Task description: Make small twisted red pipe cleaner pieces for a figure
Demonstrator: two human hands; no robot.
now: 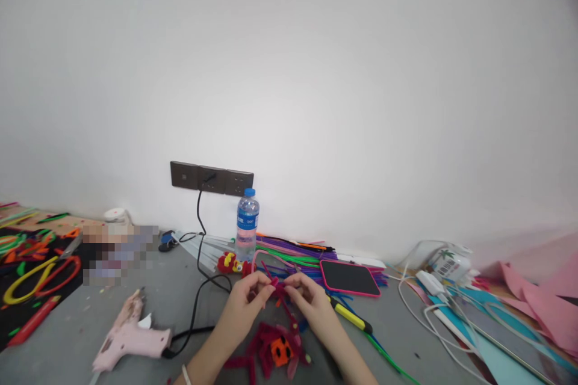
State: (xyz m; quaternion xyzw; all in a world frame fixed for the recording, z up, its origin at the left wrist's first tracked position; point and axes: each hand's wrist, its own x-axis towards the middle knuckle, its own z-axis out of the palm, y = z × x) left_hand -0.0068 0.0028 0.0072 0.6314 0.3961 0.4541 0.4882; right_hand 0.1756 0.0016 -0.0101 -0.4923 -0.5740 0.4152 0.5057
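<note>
My left hand (246,307) and my right hand (310,302) meet low in the middle of the view, over a grey table (406,337). Both pinch a dark pink pipe cleaner (276,287) between their fingertips, and a pink loop (266,255) of it rises behind them. Under my wrists lies a fuzzy dark red pipe-cleaner figure (271,349) with an orange patch. A small red and yellow pipe-cleaner figure (231,264) lies just beyond my left hand.
A pink glue gun (129,337) lies at left, its black cord (198,289) running up to wall sockets (211,178). A water bottle (247,222), a stack of coloured pipe cleaners (293,249), a pink-cased phone (350,278) and a yellow-handled tool (350,316) surround my hands. White cables and pink paper lie at right.
</note>
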